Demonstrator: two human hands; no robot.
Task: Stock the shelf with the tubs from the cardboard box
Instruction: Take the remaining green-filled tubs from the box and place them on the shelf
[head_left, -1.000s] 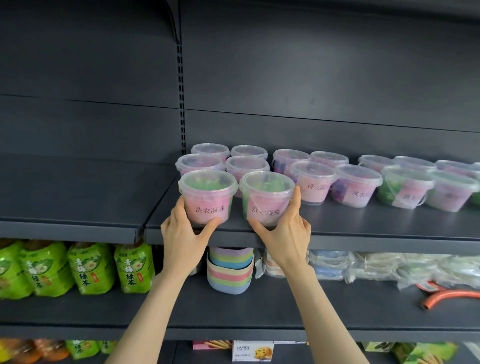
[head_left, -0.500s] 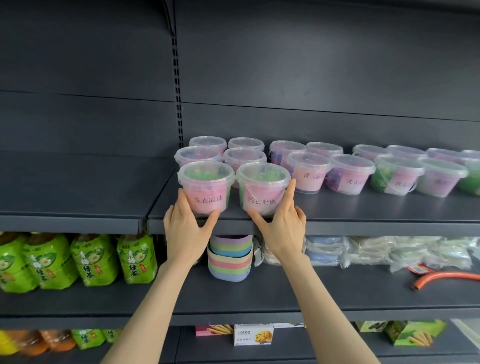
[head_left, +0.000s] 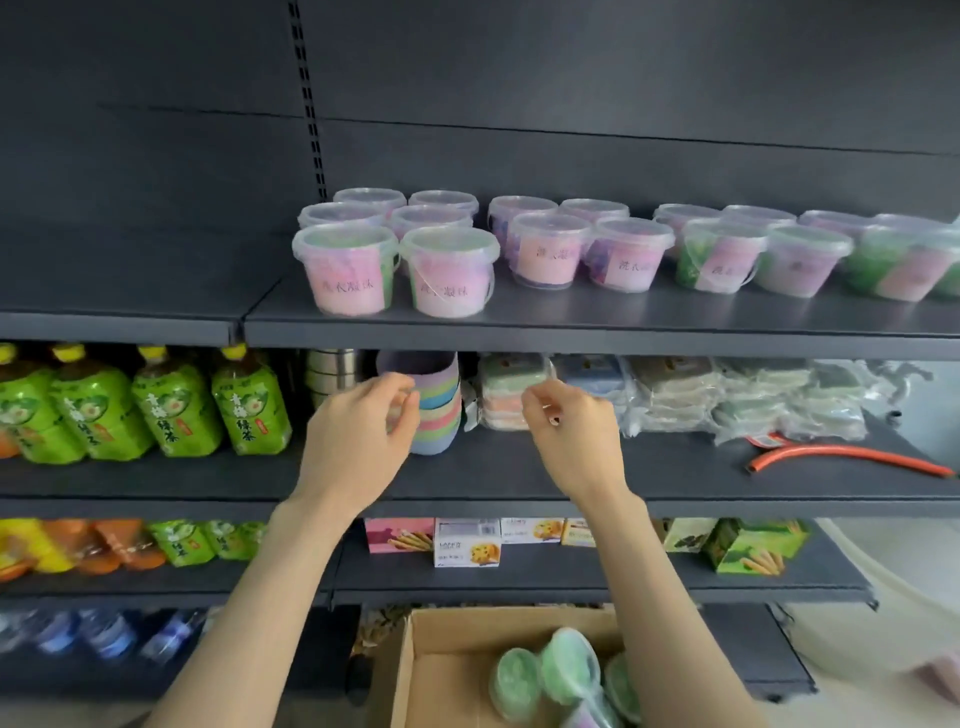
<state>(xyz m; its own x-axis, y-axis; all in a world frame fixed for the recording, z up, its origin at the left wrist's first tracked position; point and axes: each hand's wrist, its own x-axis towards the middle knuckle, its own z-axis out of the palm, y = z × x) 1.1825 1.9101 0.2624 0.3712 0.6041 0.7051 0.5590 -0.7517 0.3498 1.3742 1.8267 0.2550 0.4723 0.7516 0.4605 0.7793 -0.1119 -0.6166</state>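
The left hand (head_left: 358, 436) hangs in mid-air at the centre of the frame, fingers loosely curled and holding nothing, in front of a stack of pastel bowls (head_left: 439, 415) on the second level. The right hand (head_left: 576, 436) is level with it, a little to the right, also loosely curled and empty, in front of flat plastic-wrapped packs (head_left: 670, 395). Neither of the hands touches anything. Above them, across the upper middle and right of the frame, the shelf (head_left: 623, 319) carries rows of clear lidded tubs (head_left: 631, 262) with pink labels. At its left end the left front tub (head_left: 345, 270) and the right front tub (head_left: 449, 275) stand upright side by side, just apart, nearer the front edge than the others. Two more pairs stand behind them, and further tubs run to the right edge of the frame, some with green contents. At the bottom centre an open cardboard box (head_left: 467, 636) sits below the shelving, with several green-filled boxed tubs (head_left: 569, 670) lying tilted in its right part. At the left, green tea bottles (head_left: 174, 405) with yellow caps stand on the second level, and an orange hose (head_left: 841, 457) lies at the right end of that level. Snack boxes (head_left: 467, 543) stand one level lower, and water bottles (head_left: 104, 631) show blurred at the lower left.
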